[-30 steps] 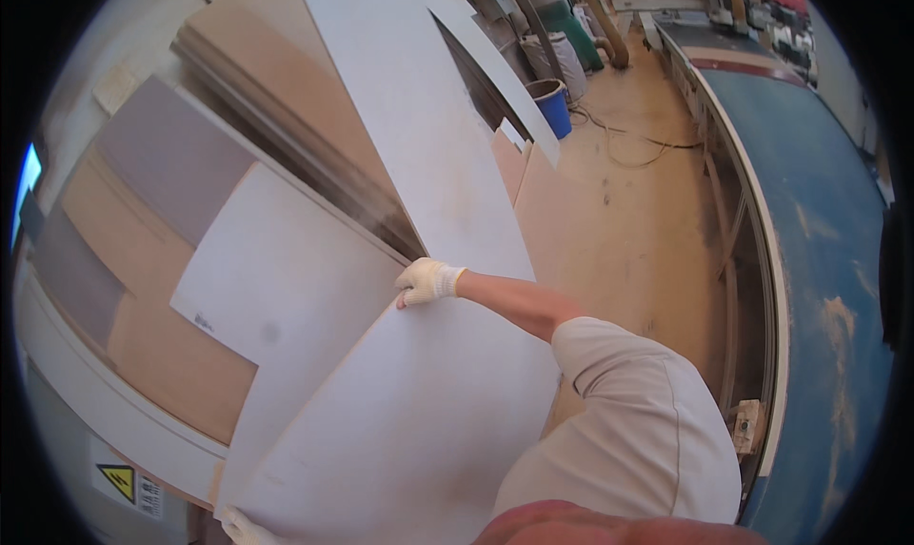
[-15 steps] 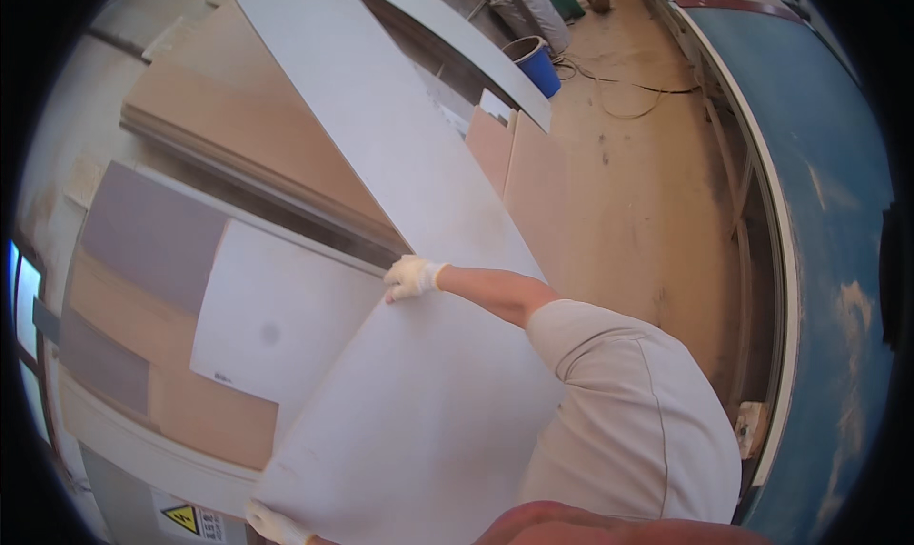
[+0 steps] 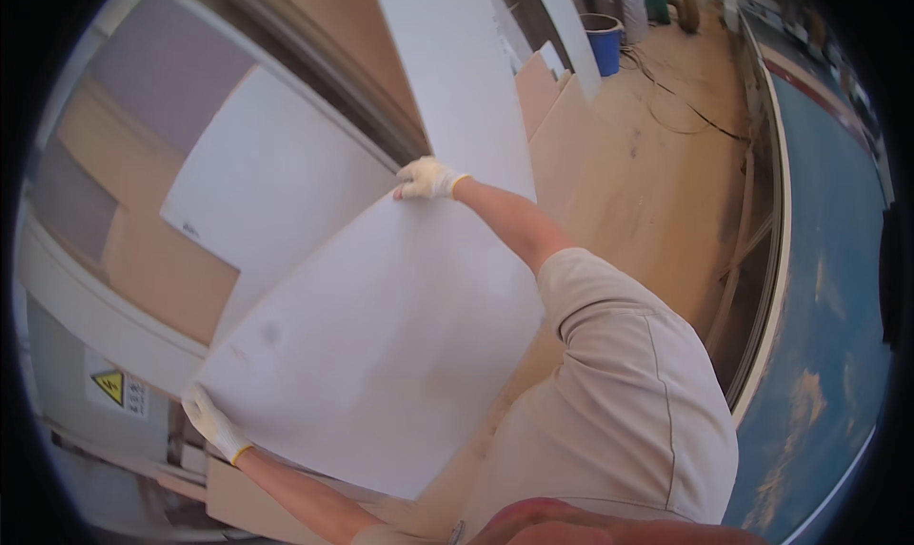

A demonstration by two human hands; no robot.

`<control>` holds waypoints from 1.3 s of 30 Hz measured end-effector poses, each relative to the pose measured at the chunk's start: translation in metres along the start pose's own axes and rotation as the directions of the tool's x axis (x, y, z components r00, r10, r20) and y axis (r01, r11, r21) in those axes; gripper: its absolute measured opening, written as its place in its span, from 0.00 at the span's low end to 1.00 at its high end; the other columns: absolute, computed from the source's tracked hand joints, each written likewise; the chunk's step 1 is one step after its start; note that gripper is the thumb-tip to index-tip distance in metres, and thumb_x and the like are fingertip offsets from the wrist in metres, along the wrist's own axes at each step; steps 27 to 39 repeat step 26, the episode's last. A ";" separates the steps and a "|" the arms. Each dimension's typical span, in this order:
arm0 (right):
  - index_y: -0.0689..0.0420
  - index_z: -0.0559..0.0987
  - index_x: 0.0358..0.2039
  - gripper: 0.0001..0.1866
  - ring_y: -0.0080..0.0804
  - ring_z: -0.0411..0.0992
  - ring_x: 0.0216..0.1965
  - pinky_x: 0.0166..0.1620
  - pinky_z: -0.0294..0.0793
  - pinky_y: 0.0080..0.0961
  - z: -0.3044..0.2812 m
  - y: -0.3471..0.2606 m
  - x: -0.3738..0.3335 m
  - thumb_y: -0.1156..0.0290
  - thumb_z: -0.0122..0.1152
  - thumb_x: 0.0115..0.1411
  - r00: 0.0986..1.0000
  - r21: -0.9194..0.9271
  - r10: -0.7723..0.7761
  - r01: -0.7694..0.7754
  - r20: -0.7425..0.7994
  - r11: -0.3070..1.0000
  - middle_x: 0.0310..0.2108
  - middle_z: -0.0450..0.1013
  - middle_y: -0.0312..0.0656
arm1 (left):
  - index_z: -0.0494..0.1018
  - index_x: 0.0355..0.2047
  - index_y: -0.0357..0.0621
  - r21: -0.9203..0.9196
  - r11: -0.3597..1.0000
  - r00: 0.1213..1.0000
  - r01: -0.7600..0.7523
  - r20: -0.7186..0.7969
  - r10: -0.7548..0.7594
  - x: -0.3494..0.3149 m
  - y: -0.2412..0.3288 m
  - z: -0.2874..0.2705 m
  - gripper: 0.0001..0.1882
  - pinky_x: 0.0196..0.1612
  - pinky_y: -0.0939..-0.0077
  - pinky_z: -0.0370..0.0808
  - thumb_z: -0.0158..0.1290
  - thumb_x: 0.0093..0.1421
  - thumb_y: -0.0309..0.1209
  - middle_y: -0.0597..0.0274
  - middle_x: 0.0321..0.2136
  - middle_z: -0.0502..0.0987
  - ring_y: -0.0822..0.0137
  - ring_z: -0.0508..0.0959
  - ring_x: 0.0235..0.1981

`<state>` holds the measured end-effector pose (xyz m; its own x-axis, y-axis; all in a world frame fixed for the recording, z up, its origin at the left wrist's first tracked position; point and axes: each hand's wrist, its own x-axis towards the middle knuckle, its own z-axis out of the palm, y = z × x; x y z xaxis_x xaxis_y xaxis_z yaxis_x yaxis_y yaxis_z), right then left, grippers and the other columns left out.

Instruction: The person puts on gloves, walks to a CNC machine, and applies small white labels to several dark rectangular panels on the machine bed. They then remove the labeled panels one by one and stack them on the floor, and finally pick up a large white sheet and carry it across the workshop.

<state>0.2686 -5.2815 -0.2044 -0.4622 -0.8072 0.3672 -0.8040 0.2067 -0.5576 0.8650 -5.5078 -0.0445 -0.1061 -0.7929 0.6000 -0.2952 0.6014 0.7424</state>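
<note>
A large white board (image 3: 381, 317) slants in front of me, its upper edge running from lower left to upper right. My right hand (image 3: 428, 178), in a white knit glove, is closed over the upper right corner. At the opposite end, my left hand (image 3: 214, 421), gloved the same way with a yellow cuff edge, grips the left corner. The thumbs and undersides of the fingers are partly hidden. Just beyond the board lies another white sheet (image 3: 276, 155), resting on brown and grey panels (image 3: 171, 259).
A long white panel (image 3: 457, 79) leans beyond my right hand, near pinkish boards (image 3: 552, 102). Farther back stand a blue bucket (image 3: 603, 48) and cables (image 3: 666, 88) on the dusty floor. A blue-topped table (image 3: 828, 259) runs along the right. A yellow warning sign (image 3: 109, 387) marks a grey surface at lower left.
My view has shifted, and the left hand and forearm now show more fully. The board's lower edge has come into sight, with floor beside it. Both hands keep hold of the board.
</note>
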 end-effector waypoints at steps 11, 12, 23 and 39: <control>0.58 0.83 0.50 0.25 0.53 0.73 0.55 0.60 0.72 0.43 -0.034 0.058 -0.017 0.51 0.65 0.63 0.978 0.031 -0.204 0.206 -0.042 0.978 0.50 0.79 0.51 | 0.76 0.56 0.25 0.149 0.951 0.934 0.269 -0.282 -0.220 -0.157 -0.050 -0.020 0.27 0.64 0.64 0.70 0.54 0.73 0.43 0.45 0.54 0.80 0.55 0.77 0.58; 0.58 0.82 0.50 0.21 0.52 0.73 0.55 0.60 0.72 0.42 -0.033 0.078 -0.018 0.56 0.65 0.64 0.913 0.067 -0.390 0.399 -0.122 0.914 0.49 0.78 0.51 | 0.77 0.54 0.25 0.091 0.955 0.908 0.282 -0.346 -0.235 -0.161 -0.051 -0.017 0.27 0.64 0.64 0.71 0.54 0.73 0.43 0.45 0.53 0.81 0.56 0.78 0.58; 0.42 0.56 0.76 0.42 0.51 0.48 0.76 0.75 0.47 0.56 0.010 0.505 -0.045 0.40 0.53 0.66 0.489 0.852 0.823 -0.524 0.289 0.012 0.76 0.52 0.43 | 0.79 0.57 0.33 0.229 0.898 0.625 0.375 -0.778 -0.063 -0.182 0.002 0.029 0.37 0.57 0.63 0.73 0.48 0.72 0.59 0.57 0.45 0.84 0.62 0.78 0.48; 0.38 0.50 0.80 0.50 0.52 0.40 0.81 0.78 0.40 0.59 0.029 0.511 0.003 0.31 0.53 0.65 0.476 0.803 0.797 -0.595 0.371 -0.019 0.81 0.43 0.43 | 0.82 0.49 0.29 0.027 0.956 0.574 0.293 -0.805 -0.153 -0.176 0.027 0.031 0.39 0.54 0.66 0.74 0.53 0.68 0.62 0.57 0.42 0.84 0.66 0.77 0.46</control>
